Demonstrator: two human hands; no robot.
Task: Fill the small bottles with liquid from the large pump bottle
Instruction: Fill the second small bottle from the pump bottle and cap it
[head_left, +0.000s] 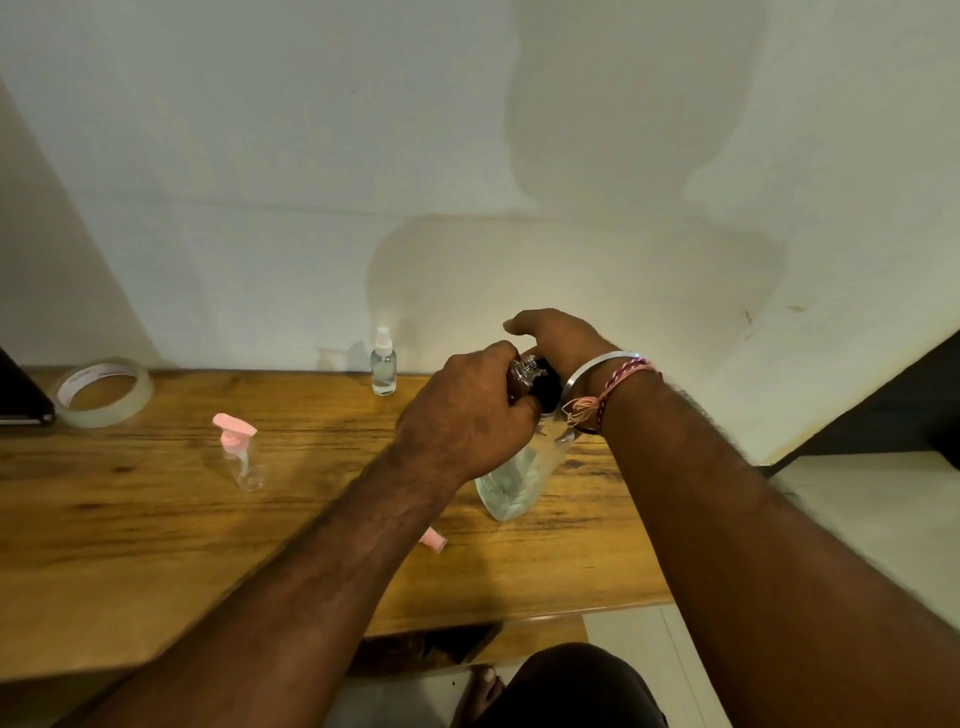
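Head view showed both hands gathered at the top of the large clear plastic pump bottle (511, 480), which stood tilted on the brown wood-grain table (156, 519) with clear liquid in its lower part. The left hand (467, 415) was closed in a fist around the bottle's neck, and a small clear object, blurred, was pinched at its fingertips beside the black pump head (548, 387). The right hand (558, 338) sat over that black pump head from behind, fingers curled down onto it; whether it pressed or only rested there could not be told. A silver metal bangle (597, 364) and a red-and-white thread band (631, 371) with pink tassels circled the right wrist.

Just beside the left forearm, near the table's middle, lay a small pink cap (434, 539), partly hidden by the arm. Farther left stood 1 small clear bottle with a pink pump top (241, 454), looking empty. At the back edge, near the pale wall (311, 156), stood 1 small clear spray bottle with a white nozzle (383, 364), holding some clear liquid. A roll of clear tape (104, 392) lay at the far left corner, touching a dark flat object (21, 395) cut off by the frame.
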